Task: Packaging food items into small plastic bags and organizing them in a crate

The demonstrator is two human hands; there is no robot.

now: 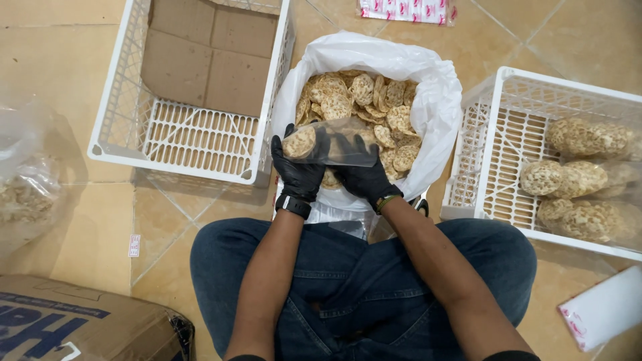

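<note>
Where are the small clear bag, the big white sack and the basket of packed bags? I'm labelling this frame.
small clear bag point(334, 144), head view, its middle
big white sack point(438, 100), head view, right rim
basket of packed bags point(481, 154), head view, left wall

Both gloved hands, left hand point(296, 172) and right hand point(363, 175), hold a clear pouch point(332, 144) with a cracker inside, above the white bag point(428, 87) of crackers point(364, 100), between two white crates point(127, 100).

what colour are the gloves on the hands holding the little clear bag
Black on both the left hand and right hand, clearest in the head view.
</note>
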